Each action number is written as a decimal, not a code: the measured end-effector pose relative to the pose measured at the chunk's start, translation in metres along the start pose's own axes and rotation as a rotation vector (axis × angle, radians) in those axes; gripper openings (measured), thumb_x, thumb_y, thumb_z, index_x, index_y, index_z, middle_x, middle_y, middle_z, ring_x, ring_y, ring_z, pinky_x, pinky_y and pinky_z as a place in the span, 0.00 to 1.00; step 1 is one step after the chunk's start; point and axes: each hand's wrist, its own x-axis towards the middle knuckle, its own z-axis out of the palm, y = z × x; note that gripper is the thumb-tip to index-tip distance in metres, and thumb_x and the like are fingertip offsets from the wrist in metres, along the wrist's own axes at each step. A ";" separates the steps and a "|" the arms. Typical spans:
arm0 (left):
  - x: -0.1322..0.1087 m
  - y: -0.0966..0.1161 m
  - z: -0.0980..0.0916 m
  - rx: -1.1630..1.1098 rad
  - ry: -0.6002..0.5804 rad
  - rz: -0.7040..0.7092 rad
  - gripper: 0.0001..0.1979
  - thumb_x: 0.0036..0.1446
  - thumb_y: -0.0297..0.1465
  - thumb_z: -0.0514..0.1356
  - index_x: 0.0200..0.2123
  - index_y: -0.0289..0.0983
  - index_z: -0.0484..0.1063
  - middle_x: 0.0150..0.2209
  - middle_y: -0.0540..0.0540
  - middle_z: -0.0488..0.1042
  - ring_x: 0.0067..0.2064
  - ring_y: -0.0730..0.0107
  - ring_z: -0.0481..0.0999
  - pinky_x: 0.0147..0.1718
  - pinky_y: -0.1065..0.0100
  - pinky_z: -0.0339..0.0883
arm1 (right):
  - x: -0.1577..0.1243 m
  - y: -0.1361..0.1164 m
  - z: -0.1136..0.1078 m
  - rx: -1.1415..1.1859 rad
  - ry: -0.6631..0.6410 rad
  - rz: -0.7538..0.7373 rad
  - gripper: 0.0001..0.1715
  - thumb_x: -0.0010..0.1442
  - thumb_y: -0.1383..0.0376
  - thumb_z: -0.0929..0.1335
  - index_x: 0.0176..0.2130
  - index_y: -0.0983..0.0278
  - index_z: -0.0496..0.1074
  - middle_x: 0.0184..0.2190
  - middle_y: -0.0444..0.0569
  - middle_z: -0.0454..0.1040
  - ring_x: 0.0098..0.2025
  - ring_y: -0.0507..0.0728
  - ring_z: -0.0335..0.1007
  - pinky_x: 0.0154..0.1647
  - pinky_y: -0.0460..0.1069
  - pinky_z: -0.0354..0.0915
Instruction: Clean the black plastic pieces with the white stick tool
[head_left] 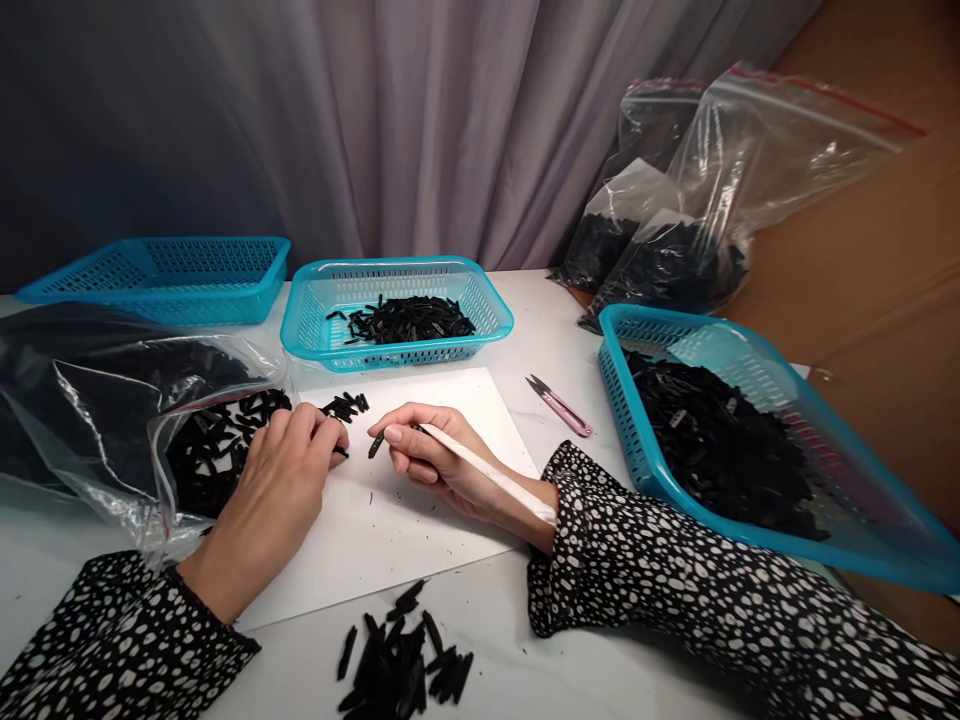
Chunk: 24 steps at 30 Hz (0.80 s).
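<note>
My right hand [431, 462] rests on a white sheet of paper [420, 540], fingers closed round a long white tool [491, 475] that runs back along my wrist, and pinching a small black piece [376, 445] at its tip. My left hand [281, 475] lies on the paper's left edge, fingers curled over a thin black piece [341, 452] beside a small cluster of black pieces [346, 405]. Both sleeves are black with white spots.
A clear bag of black pieces [199, 440] lies at the left. Teal baskets: empty one [161, 275] back left, one [397, 310] behind the paper, a full one [720, 440] right. Pink snips [559, 405], two bags [675, 230], a pile [401, 660] in front.
</note>
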 end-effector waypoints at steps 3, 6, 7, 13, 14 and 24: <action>0.000 0.001 0.001 -0.029 0.008 -0.027 0.11 0.62 0.22 0.52 0.35 0.42 0.71 0.38 0.43 0.74 0.41 0.53 0.69 0.38 0.56 0.59 | -0.001 0.000 0.001 -0.008 0.009 0.004 0.18 0.54 0.55 0.76 0.39 0.65 0.76 0.22 0.39 0.69 0.18 0.45 0.45 0.18 0.45 0.37; 0.002 0.005 -0.003 -0.181 0.050 -0.074 0.12 0.62 0.22 0.49 0.35 0.43 0.69 0.41 0.44 0.77 0.44 0.54 0.70 0.42 0.56 0.62 | -0.002 -0.001 0.002 -0.016 0.017 0.005 0.17 0.55 0.55 0.76 0.38 0.65 0.75 0.22 0.39 0.68 0.18 0.45 0.44 0.18 0.45 0.37; 0.003 0.007 -0.006 -0.251 0.079 -0.097 0.12 0.62 0.22 0.49 0.35 0.43 0.69 0.41 0.44 0.77 0.45 0.54 0.71 0.42 0.57 0.64 | -0.002 -0.001 0.002 -0.012 0.020 0.003 0.17 0.55 0.55 0.76 0.37 0.65 0.74 0.22 0.39 0.68 0.18 0.45 0.44 0.18 0.44 0.37; 0.010 0.024 -0.019 -0.845 0.091 -0.467 0.05 0.62 0.36 0.56 0.35 0.43 0.67 0.30 0.49 0.77 0.29 0.65 0.73 0.27 0.66 0.65 | 0.002 0.002 -0.003 0.093 0.033 -0.002 0.10 0.58 0.58 0.70 0.32 0.62 0.68 0.23 0.41 0.73 0.16 0.46 0.46 0.15 0.42 0.38; 0.010 0.027 -0.019 -0.975 0.068 -0.540 0.06 0.61 0.38 0.58 0.35 0.42 0.66 0.29 0.49 0.77 0.27 0.67 0.71 0.25 0.67 0.63 | 0.003 0.002 -0.004 0.101 0.029 0.001 0.11 0.59 0.58 0.69 0.31 0.62 0.67 0.23 0.42 0.73 0.16 0.46 0.46 0.15 0.42 0.38; 0.006 0.040 -0.019 -1.294 -0.059 -0.646 0.10 0.54 0.34 0.65 0.37 0.40 0.69 0.26 0.53 0.74 0.30 0.72 0.69 0.32 0.69 0.62 | 0.001 0.008 0.002 -0.043 0.064 -0.046 0.22 0.54 0.51 0.77 0.32 0.65 0.71 0.24 0.41 0.71 0.18 0.44 0.50 0.16 0.43 0.41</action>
